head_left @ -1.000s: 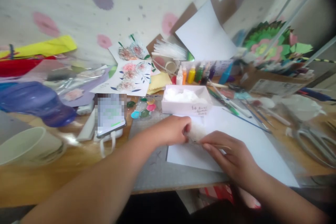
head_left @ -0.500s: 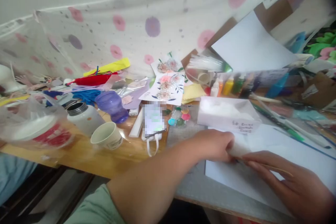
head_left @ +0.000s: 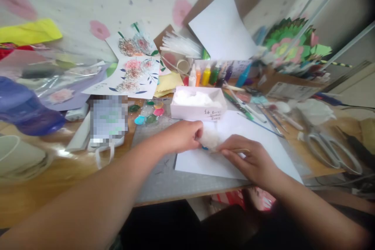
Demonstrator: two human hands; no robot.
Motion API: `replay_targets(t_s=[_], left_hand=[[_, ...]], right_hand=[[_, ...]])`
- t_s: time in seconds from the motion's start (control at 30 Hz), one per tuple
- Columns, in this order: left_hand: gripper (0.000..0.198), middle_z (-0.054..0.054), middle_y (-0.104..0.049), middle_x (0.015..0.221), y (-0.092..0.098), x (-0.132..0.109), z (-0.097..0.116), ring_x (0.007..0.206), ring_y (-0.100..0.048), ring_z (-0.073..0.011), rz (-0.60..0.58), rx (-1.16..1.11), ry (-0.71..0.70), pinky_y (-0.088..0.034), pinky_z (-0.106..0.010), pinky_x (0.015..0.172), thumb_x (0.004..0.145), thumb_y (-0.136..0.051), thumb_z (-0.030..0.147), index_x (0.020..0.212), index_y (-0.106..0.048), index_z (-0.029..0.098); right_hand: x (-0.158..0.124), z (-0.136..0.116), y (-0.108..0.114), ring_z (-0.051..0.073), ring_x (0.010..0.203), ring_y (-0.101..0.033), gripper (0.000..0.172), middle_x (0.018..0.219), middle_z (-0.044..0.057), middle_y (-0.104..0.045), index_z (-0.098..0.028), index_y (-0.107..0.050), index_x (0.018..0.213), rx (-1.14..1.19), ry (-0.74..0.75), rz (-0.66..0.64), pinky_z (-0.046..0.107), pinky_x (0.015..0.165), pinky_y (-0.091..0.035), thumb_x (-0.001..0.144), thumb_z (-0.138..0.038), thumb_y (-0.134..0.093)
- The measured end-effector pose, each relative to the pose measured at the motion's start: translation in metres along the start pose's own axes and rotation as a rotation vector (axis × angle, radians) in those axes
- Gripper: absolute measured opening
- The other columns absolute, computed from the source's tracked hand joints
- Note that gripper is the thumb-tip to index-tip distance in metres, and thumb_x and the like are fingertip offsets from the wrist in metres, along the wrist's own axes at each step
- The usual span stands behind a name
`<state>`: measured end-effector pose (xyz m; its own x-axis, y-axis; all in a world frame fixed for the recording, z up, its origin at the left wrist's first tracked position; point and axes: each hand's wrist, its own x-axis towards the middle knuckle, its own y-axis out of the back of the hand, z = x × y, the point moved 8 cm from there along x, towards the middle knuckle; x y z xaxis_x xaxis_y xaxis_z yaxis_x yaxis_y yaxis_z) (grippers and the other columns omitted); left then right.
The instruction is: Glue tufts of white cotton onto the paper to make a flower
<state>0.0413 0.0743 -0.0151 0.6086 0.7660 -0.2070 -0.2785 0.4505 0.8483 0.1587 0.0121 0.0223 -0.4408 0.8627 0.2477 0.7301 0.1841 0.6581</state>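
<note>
White fluff (head_left: 211, 139) is pinched by curled left fingers (head_left: 197, 126); right fingers (head_left: 231, 155) clasp a thin stick (head_left: 242, 150).

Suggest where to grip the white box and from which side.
Likely best: the left and right end walls of the white box, coming from above. It sits upright and open-topped, so those straight walls offer rims to pinch. The left hand crowds the near side.

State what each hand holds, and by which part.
The left hand holds a white fluffy wad by its left side. The right hand holds a thin stick toward the end nearest the wad; its tip is blurred.
</note>
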Motion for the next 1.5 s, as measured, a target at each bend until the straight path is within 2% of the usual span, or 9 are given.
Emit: replay_targets(t_s=[0.1,0.23,0.37,0.53,0.73,0.87,1.1,1.33,1.5], left_hand=[[0.024,0.002,-0.057,0.08,0.0,0.0,-0.001,0.063,-0.047,-0.012,-0.021,-0.008,0.028,-0.028,-0.022,0.051,0.067,-0.056,0.037,0.083,-0.048,0.021],[0.022,0.003,-0.057,0.077,0.001,0.0,-0.001,0.062,-0.048,-0.0114,-0.039,-0.05,0.033,-0.029,-0.022,0.05,0.068,-0.054,0.037,0.082,-0.048,0.021],[0.022,0.003,-0.056,0.073,0.001,0.0,-0.003,0.059,-0.048,-0.0108,-0.036,-0.067,0.049,-0.029,-0.022,0.049,0.067,-0.054,0.036,0.081,-0.048,0.021],[0.021,0.003,-0.056,0.071,0.002,0.001,-0.002,0.058,-0.048,-0.0109,-0.013,-0.07,0.032,-0.029,-0.022,0.049,0.067,-0.055,0.036,0.079,-0.047,0.021],[0.022,0.003,-0.056,0.071,0.001,0.003,-0.003,0.057,-0.048,-0.0107,0.0,-0.076,0.013,-0.03,-0.022,0.049,0.067,-0.055,0.037,0.079,-0.048,0.02],[0.022,0.002,-0.056,0.072,0.001,0.002,-0.002,0.059,-0.048,-0.011,0.012,-0.083,0.021,-0.029,-0.021,0.049,0.066,-0.056,0.035,0.08,-0.048,0.02],[0.021,0.002,-0.056,0.073,0.005,0.0,0.0,0.061,-0.048,-0.0115,0.039,-0.062,0.006,-0.03,-0.021,0.049,0.064,-0.059,0.032,0.08,-0.05,0.021],[0.019,0.002,-0.057,0.078,0.003,0.002,-0.002,0.062,-0.049,-0.0126,0.049,-0.045,0.005,-0.031,-0.022,0.047,0.063,-0.056,0.029,0.08,-0.05,0.023],[0.023,0.001,-0.058,0.08,0.001,0.003,-0.004,0.063,-0.049,-0.0135,0.052,-0.04,-0.015,-0.031,-0.022,0.047,0.062,-0.057,0.037,0.08,-0.051,0.023]], right_hand=[[0.0,0.002,0.013,0.015,0.077,-0.057,0.015,0.081,0.004,-0.063,-0.019,-0.064,0.081,0.054,-0.024,0.011,0.027,0.071,-0.044,0.084,-0.023,-0.049],[-0.001,0.022,0.066,0.015,0.072,-0.055,0.024,0.076,0.003,-0.058,-0.018,-0.056,0.07,0.045,-0.072,0.244,0.027,0.065,-0.044,0.086,-0.029,-0.042],[0.0,0.068,0.089,0.017,0.071,-0.055,0.025,0.076,0.004,-0.058,-0.018,-0.061,0.084,-0.381,-0.301,0.181,0.029,0.065,-0.041,0.084,-0.031,-0.04],[0.007,0.104,0.072,0.017,0.073,-0.054,0.029,0.088,0.007,-0.058,-0.02,-0.062,0.1,-0.531,-0.433,0.046,0.029,0.065,-0.038,0.074,-0.031,-0.054],[0.012,0.098,0.063,0.014,0.065,-0.05,0.01,0.077,0.003,-0.055,-0.018,-0.061,0.071,-0.484,-0.474,0.044,0.026,0.058,-0.035,0.07,-0.026,-0.055],[0.006,0.073,0.054,0.01,0.052,-0.043,0.015,0.06,-0.002,-0.048,-0.018,-0.055,0.073,-0.271,-0.465,0.006,0.022,0.048,-0.032,0.075,-0.033,-0.052],[0.009,-0.004,-0.006,0.009,0.058,-0.042,0.013,0.068,-0.002,-0.047,-0.018,-0.053,0.068,0.477,-0.293,-0.231,0.022,0.052,-0.034,0.07,-0.026,-0.063],[0.02,0.007,-0.02,0.011,0.061,-0.047,0.005,0.069,-0.002,-0.052,-0.02,-0.058,0.065,-0.241,-0.261,0.003,0.024,0.056,-0.035,0.07,-0.019,-0.057],[0.02,0.013,-0.019,0.012,0.06,-0.048,0.004,0.068,-0.001,-0.052,-0.02,-0.058,0.067,-0.351,-0.247,0.098,0.025,0.055,-0.037,0.07,-0.018,-0.056]])
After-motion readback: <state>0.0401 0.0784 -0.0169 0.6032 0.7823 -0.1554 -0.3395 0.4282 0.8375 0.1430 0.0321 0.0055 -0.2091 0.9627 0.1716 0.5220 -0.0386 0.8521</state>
